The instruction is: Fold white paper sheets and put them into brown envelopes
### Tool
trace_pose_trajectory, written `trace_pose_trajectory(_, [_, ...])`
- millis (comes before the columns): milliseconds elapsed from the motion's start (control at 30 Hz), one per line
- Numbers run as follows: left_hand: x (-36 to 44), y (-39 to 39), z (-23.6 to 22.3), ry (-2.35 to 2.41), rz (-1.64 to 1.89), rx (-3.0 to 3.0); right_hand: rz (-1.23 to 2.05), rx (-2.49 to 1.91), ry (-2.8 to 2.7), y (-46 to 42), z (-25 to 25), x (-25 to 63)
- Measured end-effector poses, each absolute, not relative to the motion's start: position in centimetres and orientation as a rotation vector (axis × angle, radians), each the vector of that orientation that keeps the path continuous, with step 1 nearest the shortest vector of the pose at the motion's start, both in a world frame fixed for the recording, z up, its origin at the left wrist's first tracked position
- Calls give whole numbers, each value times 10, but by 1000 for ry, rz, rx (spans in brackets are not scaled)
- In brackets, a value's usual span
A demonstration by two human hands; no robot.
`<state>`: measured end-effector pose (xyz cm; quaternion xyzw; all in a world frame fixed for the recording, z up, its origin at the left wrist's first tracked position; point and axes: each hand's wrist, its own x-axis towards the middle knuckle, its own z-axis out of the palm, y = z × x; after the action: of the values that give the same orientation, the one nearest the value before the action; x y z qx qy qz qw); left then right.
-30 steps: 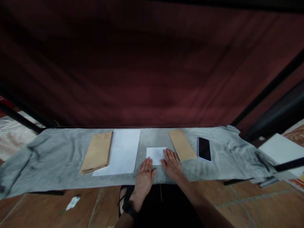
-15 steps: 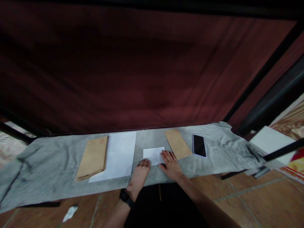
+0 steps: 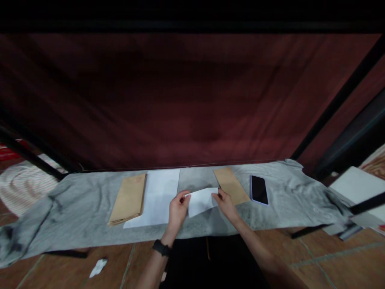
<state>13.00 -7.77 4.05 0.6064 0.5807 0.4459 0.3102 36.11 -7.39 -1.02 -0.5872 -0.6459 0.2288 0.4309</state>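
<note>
Pinches small white paper [image 3: 202, 202] by opposite ends with left hand [image 3: 177, 209] and right hand [image 3: 225, 204], tilted near the middle of the front edge of the bench [image 3: 290, 196]. Has brown paper stack [image 3: 128, 198] toward the left end, faintly marked in red too blurred to read, and phone [image 3: 259, 190] toward the right.

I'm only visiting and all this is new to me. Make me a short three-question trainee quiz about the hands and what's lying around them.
1. True or false: the left hand and right hand both hold the small white paper.
2. Which wrist wears the black band: A) left or B) right?
3. Fill in: just right of the brown envelope nearest the right hand lies a ____.

Key: 1 true; 2 A; 3 phone.
</note>
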Motion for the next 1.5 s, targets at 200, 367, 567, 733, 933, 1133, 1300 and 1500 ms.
trace_pose_trajectory(200, [135,-76,9,1473,1136,1270,545,-1586,-1527,-53,-19,352])
trace_pose_trajectory(367, [140,-81,-10,1586,1068,1283,491,-1662,-1556,-61,-28,348])
trace_pose_trajectory(567, [145,-80,-13,1714,1002,1440,-7,-1717,-1823,-81,-37,338])
trace_pose_trajectory(733, [146,-84,-9,1799,937,1622,5,-1642,-2208,-96,-50,327])
trace_pose_trajectory(933, [166,-103,-10,2060,663,2154,72,-1736,-2297,-101,-50,324])
trace_pose_trajectory(1133, [195,-115,-32,1800,536,2409,107,-1623,-2398,-104,-52,328])
trace_pose_trajectory(1300, [185,-118,-39,1846,488,2394,132,-1686,-2388,-105,-49,329])
trace_pose_trajectory(1500, [166,-123,-33,1847,453,2462,67,-1771,-2351,-106,-46,326])
